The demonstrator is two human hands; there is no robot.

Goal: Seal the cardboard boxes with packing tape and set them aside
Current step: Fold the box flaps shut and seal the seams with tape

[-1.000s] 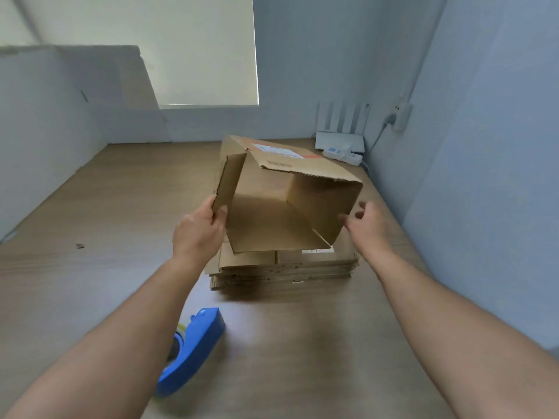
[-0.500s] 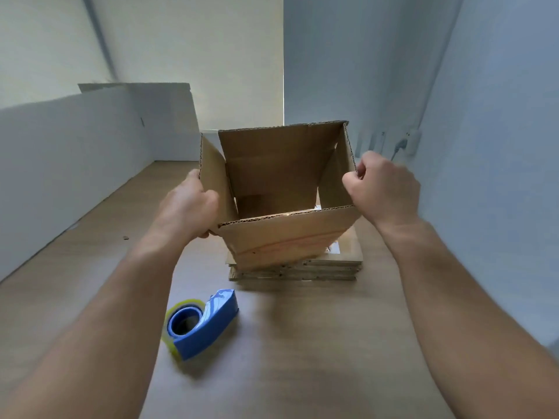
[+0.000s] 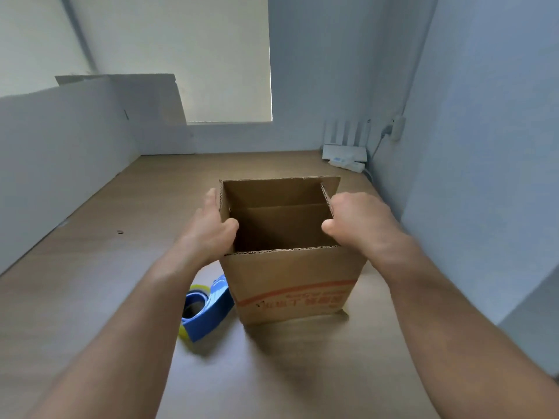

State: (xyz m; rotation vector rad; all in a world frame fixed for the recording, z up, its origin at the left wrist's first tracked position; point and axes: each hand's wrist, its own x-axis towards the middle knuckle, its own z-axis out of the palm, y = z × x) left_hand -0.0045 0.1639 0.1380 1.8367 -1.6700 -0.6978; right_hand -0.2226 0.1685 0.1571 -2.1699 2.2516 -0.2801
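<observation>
Flanking the box (image 3: 290, 282), left hand (image 3: 208, 234) and right hand (image 3: 360, 225) grip flaps.

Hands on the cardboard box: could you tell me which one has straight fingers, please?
The left hand: its fingers lie straight along the left flap of the cardboard box, while the right hand curls its fingers over the right flap.

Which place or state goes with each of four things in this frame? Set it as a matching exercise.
1. cardboard box
2. tape dispenser
3. left hand
4. white router

A. far right corner of the table
B. lying left of the box's base
C. upright, top open
D. grips the box's left wall

Pairs: 1-C, 2-B, 3-D, 4-A.
</observation>
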